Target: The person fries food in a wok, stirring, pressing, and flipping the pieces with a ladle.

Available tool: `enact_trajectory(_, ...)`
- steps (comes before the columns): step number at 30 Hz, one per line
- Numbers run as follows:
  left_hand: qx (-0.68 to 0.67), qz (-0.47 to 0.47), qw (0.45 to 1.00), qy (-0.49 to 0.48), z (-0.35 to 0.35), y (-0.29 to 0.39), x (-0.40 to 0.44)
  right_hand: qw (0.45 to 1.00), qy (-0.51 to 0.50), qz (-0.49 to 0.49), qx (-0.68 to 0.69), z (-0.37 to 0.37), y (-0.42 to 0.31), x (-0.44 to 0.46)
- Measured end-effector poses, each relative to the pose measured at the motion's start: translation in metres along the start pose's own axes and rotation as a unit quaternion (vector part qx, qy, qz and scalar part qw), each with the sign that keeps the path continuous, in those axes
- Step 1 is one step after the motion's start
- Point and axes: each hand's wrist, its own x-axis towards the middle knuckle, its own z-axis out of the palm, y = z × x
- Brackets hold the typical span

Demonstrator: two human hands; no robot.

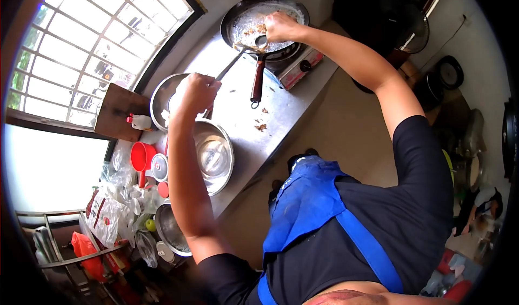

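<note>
A person in a blue apron [305,202] works at a metal desk [246,113], the left hand's [195,93] grip closed around a long-handled utensil [231,67] that reaches into a dark pan [238,19] on a burner [297,70]. The right hand [281,26] is above the pan, fingers curled; whether it holds anything cannot be told. Browned bits [261,127] lie on the desk near the pan's handle [258,83].
</note>
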Motion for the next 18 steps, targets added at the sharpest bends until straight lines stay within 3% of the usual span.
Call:
enact_trajectory(2,-0.018,0.000,1.000,-0.002,-0.006,0.001,0.004,0.991,0.092,-0.090,-0.029,0.009,-0.002,-0.005)
enact_trajectory(4,-0.008,0.001,1.000,0.000,-0.011,0.007,0.006,0.994,0.041,-0.073,-0.069,0.007,-0.007,-0.003)
enact_trajectory(6,0.001,-0.001,1.000,-0.001,-0.012,0.007,0.008,0.999,0.031,-0.020,0.034,0.013,-0.008,0.001)
enact_trajectory(9,0.021,0.020,1.000,0.010,-0.010,0.006,0.011,0.997,0.015,-0.067,-0.024,0.016,-0.010,0.001)
enact_trajectory(15,0.019,0.001,1.000,0.016,-0.012,0.001,0.012,0.997,0.025,-0.069,-0.023,0.024,-0.013,0.004)
enact_trajectory(17,0.065,0.104,0.991,0.063,-0.009,-0.013,0.018,0.995,0.042,-0.080,-0.029,0.034,-0.008,0.010)
enact_trajectory(18,0.064,0.105,0.990,0.062,-0.011,-0.010,0.015,0.993,0.058,-0.093,-0.035,0.033,-0.009,0.008)
